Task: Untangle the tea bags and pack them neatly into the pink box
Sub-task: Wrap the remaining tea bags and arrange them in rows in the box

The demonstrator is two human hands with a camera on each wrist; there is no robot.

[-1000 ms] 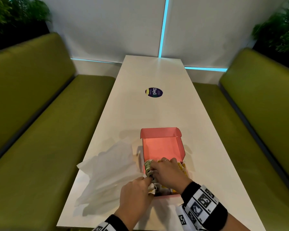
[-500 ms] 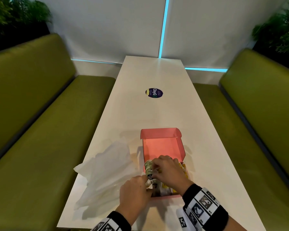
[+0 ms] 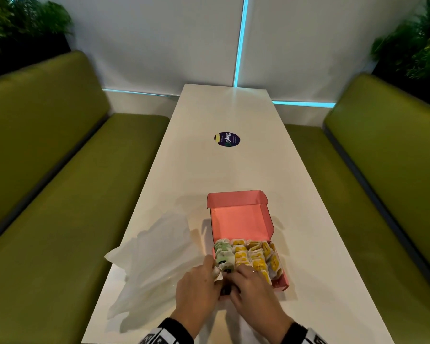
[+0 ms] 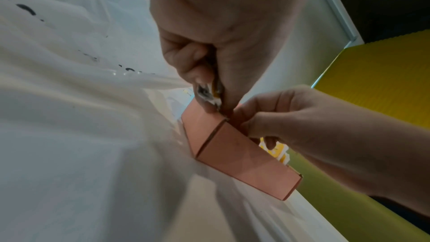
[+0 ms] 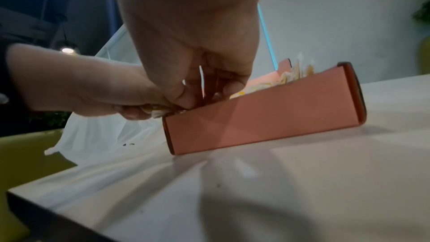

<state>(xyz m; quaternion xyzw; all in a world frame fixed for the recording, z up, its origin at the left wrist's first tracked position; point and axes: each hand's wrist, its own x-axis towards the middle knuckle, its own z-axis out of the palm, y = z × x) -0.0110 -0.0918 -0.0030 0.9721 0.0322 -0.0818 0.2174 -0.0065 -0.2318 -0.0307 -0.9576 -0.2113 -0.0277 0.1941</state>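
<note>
- Here, the left hand point(image 3: 196, 281) pinches a tea bag point(image 3: 217, 272) at the box's point(image 3: 282, 281) near-left corner.
- The right hand point(image 3: 250, 285), fingers curled, reaches among bags point(image 3: 248, 255) inside; its grasp is unclear.

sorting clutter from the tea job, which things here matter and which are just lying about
Job: pink box; tea bags in rows inside; left hand pinching tea bags; right hand at the box's near end.
Lying about: white plastic bag; round sticker.

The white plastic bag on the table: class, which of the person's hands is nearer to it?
Left. The left hand is beside the white plastic bag, at the pink box's near-left corner; the right hand is over the box, farther off.
</note>
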